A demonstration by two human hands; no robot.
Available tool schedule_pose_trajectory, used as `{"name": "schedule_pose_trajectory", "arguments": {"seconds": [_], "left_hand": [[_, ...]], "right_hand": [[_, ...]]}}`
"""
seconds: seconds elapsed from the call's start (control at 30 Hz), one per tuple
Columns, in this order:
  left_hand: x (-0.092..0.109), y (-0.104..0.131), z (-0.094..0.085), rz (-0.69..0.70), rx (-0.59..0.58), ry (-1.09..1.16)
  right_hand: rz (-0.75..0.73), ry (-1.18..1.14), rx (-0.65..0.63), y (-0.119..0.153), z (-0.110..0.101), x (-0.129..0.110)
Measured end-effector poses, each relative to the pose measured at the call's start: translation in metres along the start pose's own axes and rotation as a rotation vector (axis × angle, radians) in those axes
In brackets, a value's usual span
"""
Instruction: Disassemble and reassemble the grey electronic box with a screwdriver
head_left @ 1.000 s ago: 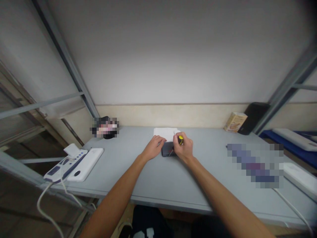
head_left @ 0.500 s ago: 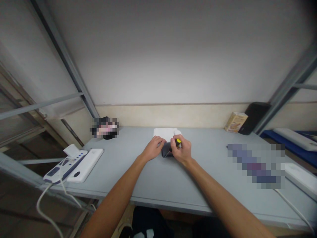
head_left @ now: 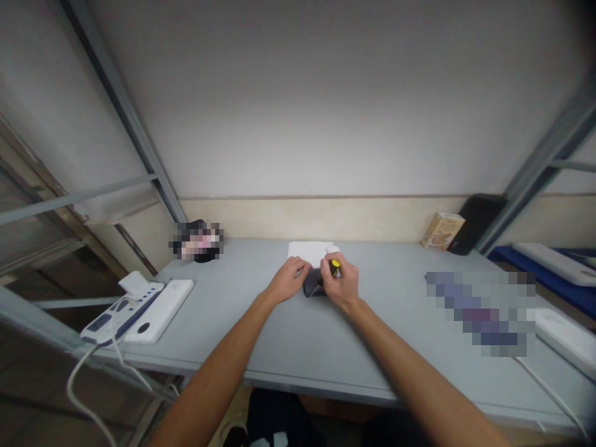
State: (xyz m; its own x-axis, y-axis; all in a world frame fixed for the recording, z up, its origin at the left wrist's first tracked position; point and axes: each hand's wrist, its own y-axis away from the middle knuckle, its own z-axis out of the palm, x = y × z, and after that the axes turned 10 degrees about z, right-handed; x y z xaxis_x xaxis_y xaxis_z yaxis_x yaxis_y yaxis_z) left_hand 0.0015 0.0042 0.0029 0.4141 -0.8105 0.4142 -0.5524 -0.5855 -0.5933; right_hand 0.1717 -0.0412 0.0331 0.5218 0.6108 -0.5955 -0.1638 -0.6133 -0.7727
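Note:
A small dark grey object (head_left: 311, 285) with a slanting light line lies on the desk between my hands; its kind cannot be made out. My left hand (head_left: 287, 279) is closed at its left upper edge, with the fingertips bent over it. In my right hand (head_left: 343, 282), the fist is wrapped round a short black screwdriver-like handle (head_left: 334, 268) with a yellow end facing up. Its lower end is hidden by the hand and the dark object. Just behind lies a white sheet or pad (head_left: 307, 249), with a small white item (head_left: 332, 248) at its right corner.
To the left are a power strip (head_left: 112, 320) with cables and a white flat device (head_left: 161, 310). A yellowish box (head_left: 442, 231) and black case (head_left: 478, 223) stand at the back right. A blurred-out item (head_left: 479, 310) lies right, beside a white object (head_left: 565, 335).
Both hands stay nearly where they were, still at the dark object. The view has shifted very slightly; nothing was let go or picked up.

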Motion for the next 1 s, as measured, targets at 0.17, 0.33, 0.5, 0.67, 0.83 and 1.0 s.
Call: {"name": "schedule_pose_trajectory", "arguments": {"seconds": [0.17,0.33,0.5,0.67,0.83,1.0], "left_hand": [[0.003,-0.002,0.0,-0.011,0.062,0.067],[0.01,-0.003,-0.006,-0.068,0.049,0.157],[0.017,-0.006,-0.015,-0.108,-0.001,0.259],[0.012,-0.006,-0.01,-0.117,0.036,0.233],[0.003,-0.004,-0.005,-0.076,0.066,0.167],[-0.007,0.0,-0.005,-0.087,0.071,-0.021]], "right_hand": [[0.165,-0.071,0.049,-0.004,-0.001,0.002],[0.333,-0.139,0.186,-0.015,-0.004,0.006],[0.451,-0.161,0.311,-0.025,-0.007,0.015],[0.479,-0.155,0.319,-0.027,-0.007,0.021],[0.494,-0.164,0.31,-0.028,-0.008,0.02],[0.497,-0.152,0.353,-0.033,-0.014,0.02]]}}
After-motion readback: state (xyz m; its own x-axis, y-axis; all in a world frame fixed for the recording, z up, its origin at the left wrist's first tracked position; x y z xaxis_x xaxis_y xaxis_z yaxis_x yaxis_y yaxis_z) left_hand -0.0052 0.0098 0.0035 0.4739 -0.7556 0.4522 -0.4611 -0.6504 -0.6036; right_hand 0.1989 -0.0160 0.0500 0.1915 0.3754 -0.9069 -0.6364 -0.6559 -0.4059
